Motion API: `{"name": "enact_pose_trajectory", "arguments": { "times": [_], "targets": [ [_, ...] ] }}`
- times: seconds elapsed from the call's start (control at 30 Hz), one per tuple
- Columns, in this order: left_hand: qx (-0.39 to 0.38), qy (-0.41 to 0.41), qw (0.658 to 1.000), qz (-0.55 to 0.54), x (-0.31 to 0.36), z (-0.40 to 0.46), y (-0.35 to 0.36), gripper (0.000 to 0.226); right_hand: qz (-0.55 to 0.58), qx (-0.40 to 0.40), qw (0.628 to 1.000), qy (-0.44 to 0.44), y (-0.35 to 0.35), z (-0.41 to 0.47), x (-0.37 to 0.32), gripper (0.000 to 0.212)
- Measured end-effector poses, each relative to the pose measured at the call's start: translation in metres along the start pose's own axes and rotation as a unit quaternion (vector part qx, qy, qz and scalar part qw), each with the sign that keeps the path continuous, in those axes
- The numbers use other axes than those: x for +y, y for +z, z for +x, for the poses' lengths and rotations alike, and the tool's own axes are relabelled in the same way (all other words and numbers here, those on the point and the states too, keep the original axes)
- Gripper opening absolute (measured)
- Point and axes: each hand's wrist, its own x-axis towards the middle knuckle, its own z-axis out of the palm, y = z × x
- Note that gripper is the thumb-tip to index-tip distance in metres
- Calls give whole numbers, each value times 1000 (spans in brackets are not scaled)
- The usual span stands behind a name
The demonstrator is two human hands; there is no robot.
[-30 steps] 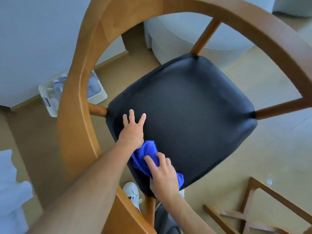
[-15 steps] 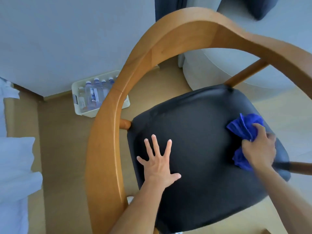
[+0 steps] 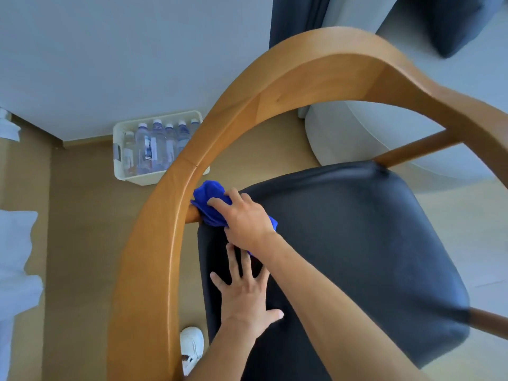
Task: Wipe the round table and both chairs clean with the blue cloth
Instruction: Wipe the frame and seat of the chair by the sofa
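A wooden chair with a curved backrest (image 3: 275, 86) and a black padded seat (image 3: 357, 243) fills the view from above. My right hand (image 3: 244, 220) is closed on the bunched blue cloth (image 3: 207, 198) and presses it at the seat's far left corner, against the wooden spindle under the backrest. My left hand (image 3: 244, 298) lies flat on the seat's left side with fingers spread, just below the right wrist. The round table is out of view.
A white bin of water bottles (image 3: 154, 149) stands on the floor by the wall, behind the backrest. A pale round upholstered piece (image 3: 371, 138) sits beyond the chair. My white shoe (image 3: 192, 347) shows under the backrest, and white bedding (image 3: 16, 257) lies at the left edge.
My right hand swept the cloth from the seat's near edge to its right side, then across to the far left corner. The left hand stayed flat on the seat.
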Motion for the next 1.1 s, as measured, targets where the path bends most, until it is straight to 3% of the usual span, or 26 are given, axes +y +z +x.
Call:
{"name": "enact_pose_trajectory", "arguments": {
  "times": [0.1,0.27,0.4,0.5,0.57,0.63,0.83,0.97,1.03,1.1],
  "targets": [
    [19,-13,1000,1,0,0,3,122,-61,2,997,-36,-14,-2,40,50],
    [48,-12,999,-1,0,0,6,127,-77,97,977,173,-60,-44,157,52],
    [58,-14,998,-1,1,0,5,128,-60,164,947,271,-68,-124,220,54],
    [61,-14,998,-2,1,0,4,129,26,212,884,417,-56,-184,229,56],
    [63,-13,998,0,1,1,4,129,71,243,823,508,-42,-212,214,55],
    [62,-14,998,2,0,2,5,129,93,267,796,536,-23,-228,178,54],
    [26,-13,1000,4,1,0,-5,125,139,177,847,482,42,-271,32,59],
    [-25,0,1000,6,-6,-11,-34,108,236,71,855,456,46,-300,-8,61],
    [-41,-5,999,-8,-6,-23,-53,91,354,70,802,475,24,-306,-8,59],
    [-65,12,996,-58,5,-42,-71,70,471,155,720,485,-6,-313,-10,57]
  ]
}}
